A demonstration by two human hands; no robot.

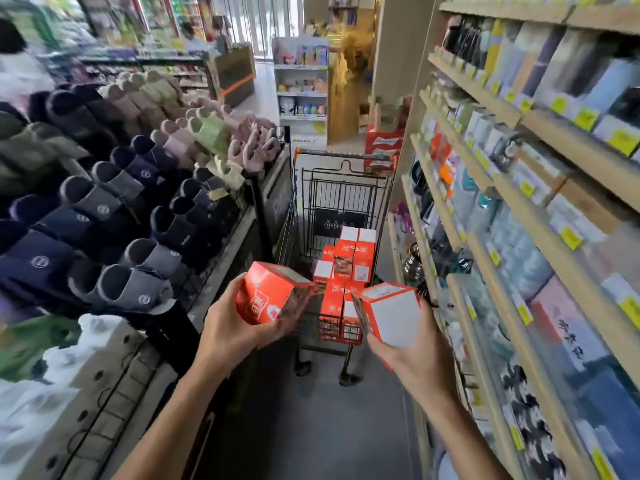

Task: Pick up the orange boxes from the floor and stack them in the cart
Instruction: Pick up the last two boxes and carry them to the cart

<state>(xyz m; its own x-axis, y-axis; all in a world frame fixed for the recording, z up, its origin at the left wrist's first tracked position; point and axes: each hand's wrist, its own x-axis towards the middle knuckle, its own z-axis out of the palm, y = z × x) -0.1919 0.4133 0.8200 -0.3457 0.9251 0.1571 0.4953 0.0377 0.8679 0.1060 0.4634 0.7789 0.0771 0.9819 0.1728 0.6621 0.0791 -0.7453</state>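
A black wire shopping cart (343, 188) with orange handle ends stands in the aisle ahead of me. Several orange and white boxes (349, 261) are stacked inside it. My left hand (232, 334) grips one orange box (273, 292) from below, held just in front of the cart's near end. My right hand (415, 355) grips a second orange box (389, 313) with its white face turned up, to the right of the first. Both boxes hang in the air at about the height of the cart's basket.
A slanted display of dark and pastel slippers (114, 202) lines the left side. Wooden shelves of packaged goods (519, 202) run along the right. The dark floor (311, 427) between them is narrow. A red carton display (382, 147) and a white rack (301, 88) stand beyond the cart.
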